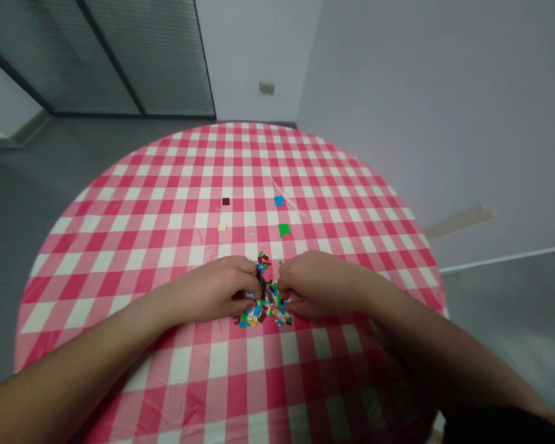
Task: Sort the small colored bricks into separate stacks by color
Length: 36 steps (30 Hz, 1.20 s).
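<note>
A loose pile of small toy building bricks [269,298] in green, blue, brown, white and yellow lies between my two hands. My left hand [229,287] reaches into its left side, fingers curled and thumb low. From the right, my right hand [308,283] touches the other side with its fingers bent toward the thumb. Whatever is between the fingertips of either hand is too small or hidden to name. Beyond the pile lie a dark brown patch [226,201], a cream patch [222,228], a blue patch [280,201] and a green patch [283,230], all flat and seemingly of small bricks.
A red-and-white checked cloth [203,370] covers the round table. Past its far edge stand a white wall [259,49] and a glass partition with blinds [148,55]. Another wall [444,111] runs along the right.
</note>
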Each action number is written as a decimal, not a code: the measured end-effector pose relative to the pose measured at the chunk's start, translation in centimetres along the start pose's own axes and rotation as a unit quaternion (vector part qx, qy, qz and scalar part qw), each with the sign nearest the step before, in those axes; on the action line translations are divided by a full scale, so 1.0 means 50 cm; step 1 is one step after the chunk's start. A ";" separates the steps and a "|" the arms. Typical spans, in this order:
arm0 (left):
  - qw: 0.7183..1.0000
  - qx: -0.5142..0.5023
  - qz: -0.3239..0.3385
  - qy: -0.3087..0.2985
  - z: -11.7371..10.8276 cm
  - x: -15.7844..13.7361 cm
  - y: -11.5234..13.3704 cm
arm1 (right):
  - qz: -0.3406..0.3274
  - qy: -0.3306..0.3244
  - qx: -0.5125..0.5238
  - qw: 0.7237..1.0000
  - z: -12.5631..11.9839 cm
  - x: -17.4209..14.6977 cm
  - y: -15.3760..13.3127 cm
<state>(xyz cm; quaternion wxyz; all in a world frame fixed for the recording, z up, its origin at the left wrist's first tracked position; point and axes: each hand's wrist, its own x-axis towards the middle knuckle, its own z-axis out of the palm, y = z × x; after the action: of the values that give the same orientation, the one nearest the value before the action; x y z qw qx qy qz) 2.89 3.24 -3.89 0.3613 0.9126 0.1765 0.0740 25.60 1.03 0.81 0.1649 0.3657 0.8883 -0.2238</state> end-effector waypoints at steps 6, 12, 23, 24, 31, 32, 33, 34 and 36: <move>1.000 -0.025 -0.013 -0.004 -0.008 0.001 0.002 | -0.010 0.014 0.010 1.000 0.004 0.000 0.010; 0.999 -0.030 -0.016 -0.002 -0.013 -0.001 0.005 | -0.019 0.021 0.019 0.999 0.005 0.000 0.019; 1.000 -0.005 -0.026 -0.003 -0.007 -0.004 -0.002 | -0.030 0.058 0.070 0.995 0.001 0.005 0.028; 0.999 -0.012 -0.033 0.007 -0.010 -0.005 0.000 | -0.034 0.082 0.087 0.992 0.002 0.009 0.032; 0.960 -0.180 -0.180 0.115 -0.021 -0.004 -0.004 | -0.039 0.334 0.256 0.907 0.040 0.051 0.063; 0.947 -0.207 -0.195 0.148 -0.019 -0.002 -0.007 | -0.032 0.358 0.271 0.893 0.048 0.057 0.063; 0.935 -0.228 -0.202 0.184 -0.016 0.001 -0.011 | -0.027 0.377 0.279 0.882 0.054 0.062 0.062; 0.923 -0.241 -0.207 0.217 -0.013 0.003 -0.015 | -0.026 0.393 0.281 0.875 0.059 0.067 0.060; 0.902 -0.268 -0.217 0.261 -0.007 0.008 -0.021 | -0.036 0.421 0.267 0.866 0.067 0.074 0.054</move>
<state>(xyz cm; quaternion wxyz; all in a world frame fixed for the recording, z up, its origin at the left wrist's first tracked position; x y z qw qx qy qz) 2.88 4.30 -4.36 0.5407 0.6682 0.4316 0.2735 25.48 3.17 -4.45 -0.3373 0.4228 0.7921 -0.2830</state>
